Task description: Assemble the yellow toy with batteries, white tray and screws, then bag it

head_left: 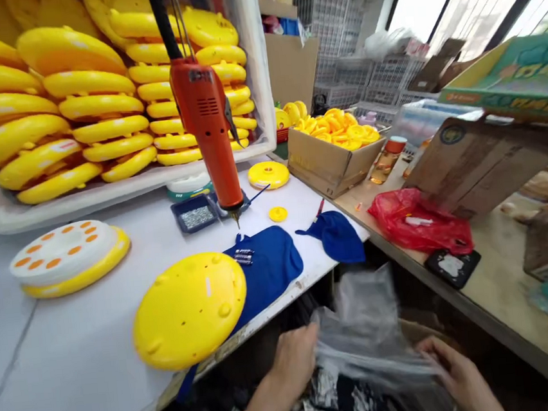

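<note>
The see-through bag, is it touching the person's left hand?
Touching. The head view shows the left hand closed on the edge of the clear plastic bag, with no gap between them.

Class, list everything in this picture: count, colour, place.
Plastic discs: many, yellow, in a white bin
Large disc: one, yellow, on the table
Spotted disc: one, white and yellow, on the table
Electric screwdriver: one, orange, hanging above the table
Cloths: two, blue, on the table
Cardboard box: one, brown, right of the table
Carrier bag: one, red, on the side bench
Clear bag: one, clear, in both hands
Left hand: one, holding the bag
Right hand: one, holding the bag
</note>
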Motion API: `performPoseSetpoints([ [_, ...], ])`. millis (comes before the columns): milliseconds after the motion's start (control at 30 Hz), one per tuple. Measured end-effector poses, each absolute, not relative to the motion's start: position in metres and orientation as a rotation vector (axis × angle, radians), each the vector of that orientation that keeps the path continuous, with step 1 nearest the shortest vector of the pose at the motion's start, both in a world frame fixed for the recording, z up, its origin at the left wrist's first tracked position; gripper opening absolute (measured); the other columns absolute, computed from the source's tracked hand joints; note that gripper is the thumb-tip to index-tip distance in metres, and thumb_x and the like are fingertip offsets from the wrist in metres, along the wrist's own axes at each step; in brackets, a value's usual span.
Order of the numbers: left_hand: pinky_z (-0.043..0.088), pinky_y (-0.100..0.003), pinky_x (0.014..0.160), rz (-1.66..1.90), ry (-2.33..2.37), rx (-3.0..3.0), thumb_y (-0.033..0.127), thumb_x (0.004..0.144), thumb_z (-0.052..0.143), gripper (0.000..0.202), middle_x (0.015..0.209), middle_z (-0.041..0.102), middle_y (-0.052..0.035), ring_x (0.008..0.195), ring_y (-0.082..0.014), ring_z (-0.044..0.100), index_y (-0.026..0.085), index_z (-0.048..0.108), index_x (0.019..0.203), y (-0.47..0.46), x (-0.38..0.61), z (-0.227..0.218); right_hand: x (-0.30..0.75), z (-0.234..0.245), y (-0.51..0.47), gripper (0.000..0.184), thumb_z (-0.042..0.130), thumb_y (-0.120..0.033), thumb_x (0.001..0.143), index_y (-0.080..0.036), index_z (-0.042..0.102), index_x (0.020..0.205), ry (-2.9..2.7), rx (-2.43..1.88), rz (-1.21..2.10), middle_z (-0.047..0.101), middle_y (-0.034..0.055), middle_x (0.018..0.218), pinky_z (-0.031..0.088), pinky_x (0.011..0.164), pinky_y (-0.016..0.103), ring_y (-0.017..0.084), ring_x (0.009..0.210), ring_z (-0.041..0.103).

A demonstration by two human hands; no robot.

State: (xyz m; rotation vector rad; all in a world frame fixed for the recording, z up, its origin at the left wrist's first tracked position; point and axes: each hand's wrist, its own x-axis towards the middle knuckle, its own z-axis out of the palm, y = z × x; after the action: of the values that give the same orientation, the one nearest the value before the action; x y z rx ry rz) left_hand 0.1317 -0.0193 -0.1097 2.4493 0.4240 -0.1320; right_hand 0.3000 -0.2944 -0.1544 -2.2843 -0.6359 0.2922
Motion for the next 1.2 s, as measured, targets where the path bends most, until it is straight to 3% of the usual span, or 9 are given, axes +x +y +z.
performPoseSetpoints([
  [167,0.048,-0.038,0.083,-0.049,0.503,2.405,0.006,0.087,0.039,0.029,0.092,0.07,-0.0134,0.092,-0.0279,0.067,0.015,0.063,0.101,-0.016,0.125,-0.142,0.297,-0.155,-0.277,0.033,0.058,-0.055,0.08,-0.022,0.064,0.079,-0.297,-1.815,0.566,0.063,0.0044,0.071,0.052,0.06,0.032,0.02,0.062,0.058],
  [333,0.047,-0.035,0.083,0.119,0.659,2.231,0.014,0.092,0.035,0.023,0.091,0.066,-0.0118,0.09,-0.0243,0.064,0.015,0.057,0.089,-0.012,0.125,-0.144,0.293,-0.151,-0.268,0.045,0.054,-0.066,0.073,-0.023,0.067,0.072,-0.26,-1.865,0.702,0.058,0.0052,0.055,0.049,0.045,0.032,0.021,0.048,0.055],
  [533,0.047,-0.024,0.06,0.269,0.709,1.978,0.025,0.099,0.023,0.033,0.069,0.064,-0.003,0.061,-0.0152,0.06,0.016,0.054,0.093,-0.015,0.101,-0.137,0.305,-0.146,-0.25,0.044,0.067,-0.057,0.066,-0.025,0.072,0.096,-0.751,-1.975,0.948,0.072,0.0091,0.1,0.059,0.078,0.035,0.031,0.093,0.069],
  [600,0.046,-0.023,0.066,0.313,0.673,1.961,0.028,0.097,0.032,0.029,0.078,0.067,-0.004,0.071,-0.0161,0.063,0.018,0.058,0.092,-0.015,0.076,-0.128,0.315,-0.135,-0.219,0.051,0.067,-0.058,0.067,-0.024,0.068,0.104,-0.774,-1.939,0.83,0.071,0.0116,0.105,0.058,0.08,0.036,0.03,0.092,0.069],
  [700,0.047,-0.023,0.07,0.41,0.683,1.94,0.029,0.098,0.031,0.03,0.087,0.069,-0.004,0.077,-0.0161,0.065,0.02,0.058,0.107,-0.015,0.028,-0.114,0.309,-0.115,-0.149,0.051,0.057,-0.059,0.079,-0.019,0.061,0.11,-0.885,-1.815,0.787,0.069,0.0143,0.104,0.058,0.079,0.037,0.026,0.087,0.069],
  [833,0.049,-0.022,0.079,0.594,0.9,2.031,0.027,0.099,0.03,0.039,0.108,0.07,-0.0076,0.092,-0.0162,0.068,0.021,0.044,0.135,-0.011,-0.017,-0.107,0.261,-0.103,-0.044,0.057,0.046,-0.055,0.09,-0.017,0.043,0.133,-1.189,-1.51,1.186,0.059,0.0159,0.123,0.055,0.086,0.039,0.022,0.099,0.064],
  [933,0.05,-0.022,0.079,0.672,0.992,2.178,0.023,0.099,0.031,0.045,0.103,0.071,-0.0082,0.09,-0.0163,0.069,0.02,0.037,0.143,-0.004,-0.027,-0.109,0.224,-0.107,0.008,0.059,0.041,-0.054,0.093,-0.018,0.033,0.139,-1.221,-1.439,1.32,0.057,0.015,0.123,0.056,0.084,0.04,0.023,0.104,0.063],
  [1033,0.052,-0.022,0.076,0.698,0.983,2.308,0.017,0.097,0.031,0.05,0.093,0.071,-0.0078,0.084,-0.0166,0.069,0.019,0.034,0.146,0.003,-0.029,-0.114,0.21,-0.116,0.026,0.057,0.04,-0.048,0.095,-0.018,0.028,0.142,-1.347,-1.474,1.147,0.047,0.016,0.137,0.053,0.092,0.041,0.024,0.114,0.057],
  [1200,0.052,-0.02,0.065,0.883,1.126,2.24,0.023,0.098,0.031,0.053,0.1,0.072,-0.0092,0.071,-0.0153,0.069,0.019,0.023,0.15,0.006,-0.049,-0.138,0.229,-0.13,0.013,0.059,0.042,-0.02,0.093,-0.027,0.023,0.148,-1.748,-1.603,0.428,0.028,0.01,0.152,0.038,0.11,0.048,0.025,0.135,0.037],
])
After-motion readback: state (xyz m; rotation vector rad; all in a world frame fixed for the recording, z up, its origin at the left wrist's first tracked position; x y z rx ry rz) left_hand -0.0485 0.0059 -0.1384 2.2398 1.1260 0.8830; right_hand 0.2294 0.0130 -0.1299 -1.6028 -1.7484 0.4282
